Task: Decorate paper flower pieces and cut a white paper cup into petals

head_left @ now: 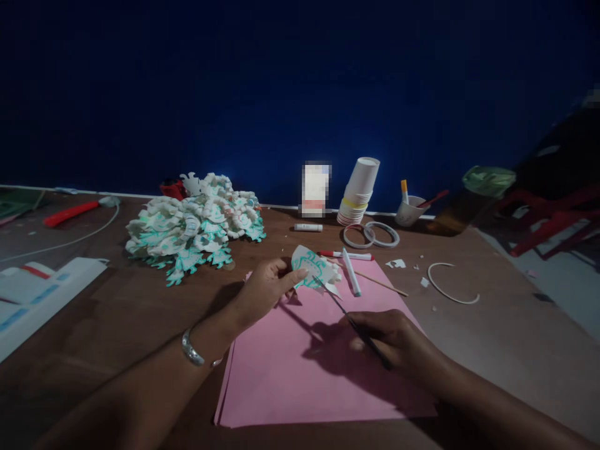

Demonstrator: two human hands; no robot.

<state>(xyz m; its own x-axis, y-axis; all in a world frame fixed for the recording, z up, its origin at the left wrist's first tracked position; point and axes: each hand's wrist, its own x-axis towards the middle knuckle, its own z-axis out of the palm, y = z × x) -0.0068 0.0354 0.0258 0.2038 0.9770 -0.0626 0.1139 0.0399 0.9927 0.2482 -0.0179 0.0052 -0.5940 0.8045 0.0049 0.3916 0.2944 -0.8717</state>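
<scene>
Pinched between the thumb and fingers of my left hand (265,290) is a white paper piece (312,269) with green marker lines drawn on it. My right hand (387,337) is closed around a pair of scissors (344,310), whose blades reach up and left to the lower edge of the paper piece. Both hands are above a stack of pink paper (328,381). Just beyond the paper piece lie a white marker (351,272), a red-capped marker (356,255) and a thin wooden stick (387,285). Some fingertips of each hand are hidden.
A heap of green-marked paper cutouts (197,225) fills the back left. Stacked paper cups (360,187), white rings (391,234), a glue stick (308,228) and a cup of tools (410,212) stand or lie near the wall. Paper scraps (396,264) are at right, a red-handled tool (72,214) far left.
</scene>
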